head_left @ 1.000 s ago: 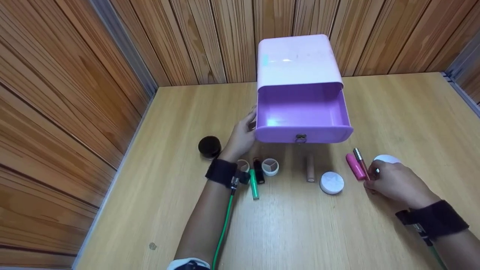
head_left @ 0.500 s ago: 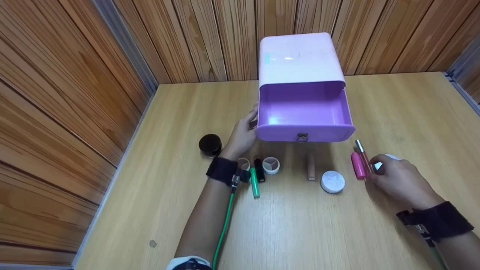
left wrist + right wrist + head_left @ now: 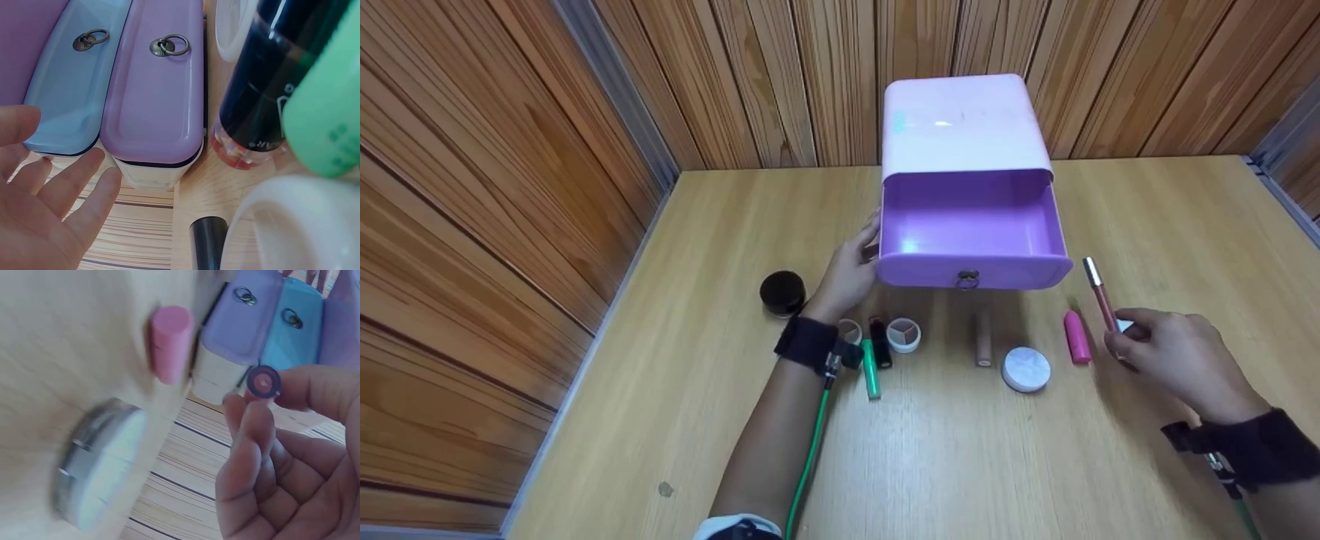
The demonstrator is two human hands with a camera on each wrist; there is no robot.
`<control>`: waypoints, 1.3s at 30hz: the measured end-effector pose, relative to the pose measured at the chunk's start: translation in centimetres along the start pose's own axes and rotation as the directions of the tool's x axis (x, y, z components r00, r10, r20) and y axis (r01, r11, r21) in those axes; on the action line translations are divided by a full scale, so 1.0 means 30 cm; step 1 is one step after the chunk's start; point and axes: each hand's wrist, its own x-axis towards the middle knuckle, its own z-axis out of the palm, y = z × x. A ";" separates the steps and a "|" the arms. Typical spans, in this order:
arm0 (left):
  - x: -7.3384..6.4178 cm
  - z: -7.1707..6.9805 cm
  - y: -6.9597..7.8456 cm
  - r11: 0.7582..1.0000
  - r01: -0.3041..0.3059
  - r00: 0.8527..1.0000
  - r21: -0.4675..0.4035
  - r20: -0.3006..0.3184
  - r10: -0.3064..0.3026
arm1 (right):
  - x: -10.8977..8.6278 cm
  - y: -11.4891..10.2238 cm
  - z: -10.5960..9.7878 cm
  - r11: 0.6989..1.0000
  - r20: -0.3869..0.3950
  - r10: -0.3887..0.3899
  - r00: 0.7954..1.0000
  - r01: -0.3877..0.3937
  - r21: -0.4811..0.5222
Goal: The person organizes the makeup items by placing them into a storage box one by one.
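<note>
My right hand (image 3: pixel 1185 356) pinches a slim lip gloss tube (image 3: pixel 1099 292) with a silver cap and reddish-brown body, raised off the table. In the right wrist view, thumb and fingers grip the tube, its round end (image 3: pixel 264 382) facing the camera. A pink tube (image 3: pixel 1077 337) stands or lies just left of that hand; a white round case (image 3: pixel 1123 325) is mostly hidden behind it. My left hand (image 3: pixel 846 279) is at the left side of a pink drawer box (image 3: pixel 960 124), whose top purple drawer (image 3: pixel 922 271) is pulled out and bare inside. Its fingers look extended in the left wrist view.
Around the left wrist are a black round jar (image 3: pixel 782 293), a green tube (image 3: pixel 871 371), a dark tube (image 3: pixel 880 345) and a small sectioned pot (image 3: pixel 904 335). A brownish tube (image 3: pixel 983 341) and a white round case (image 3: pixel 1026 369) sit before the box. Wood-panelled walls (image 3: pixel 697 82) border the table.
My right hand has lifted the lip gloss tube from beside the pink tube and moved slightly right with it. The left hand stays at the box's side.
</note>
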 end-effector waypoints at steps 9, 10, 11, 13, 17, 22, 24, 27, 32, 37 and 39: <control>0.003 0.010 0.005 1.000 0.007 1.000 -0.019 -0.006 -0.008 | 0.015 -0.080 -0.131 0.999 -0.134 0.037 0.990 -0.038 0.002; 0.004 0.011 0.005 1.000 0.008 1.000 -0.025 -0.004 -0.008 | 0.017 -0.096 -0.147 0.999 -0.153 0.034 0.988 -0.034 0.002; 0.005 0.011 0.005 0.999 0.013 1.000 -0.039 0.000 -0.013 | 0.022 -0.114 -0.161 1.000 -0.168 0.026 0.985 -0.025 0.005; 0.005 0.012 0.009 0.998 0.022 1.000 -0.062 0.005 -0.021 | 0.036 -0.150 -0.184 1.000 -0.204 -0.008 0.979 0.011 0.014; 0.002 0.008 0.008 0.995 0.034 0.999 -0.093 0.013 -0.033 | 0.070 -0.232 -0.209 0.993 -0.236 -0.112 0.965 0.119 0.016; -0.001 0.003 0.001 0.997 0.026 1.000 -0.073 0.010 -0.025 | 0.125 -0.350 -0.204 0.973 -0.215 -0.227 0.950 0.230 -0.015; -0.001 0.001 0.000 0.997 0.021 1.000 -0.071 0.011 -0.020 | 0.148 -0.397 -0.199 0.968 -0.189 -0.249 0.950 0.251 -0.014; -0.002 0.000 0.003 0.998 0.015 1.000 -0.059 0.007 -0.015 | 0.183 -0.456 -0.188 0.958 -0.163 -0.285 0.945 0.285 -0.025; -0.005 0.000 -0.001 0.999 0.020 1.000 -0.038 -0.006 -0.021 | 0.233 -0.515 -0.161 0.945 -0.119 -0.324 0.939 0.327 0.001; -0.003 0.001 0.002 0.999 0.023 1.000 -0.046 0.000 -0.023 | 0.276 -0.557 -0.147 0.952 -0.048 -0.298 0.953 0.300 0.057; -0.002 -0.003 0.004 0.999 0.023 1.000 -0.042 0.003 -0.023 | 0.293 -0.577 -0.142 0.957 -0.020 -0.279 0.960 0.280 0.074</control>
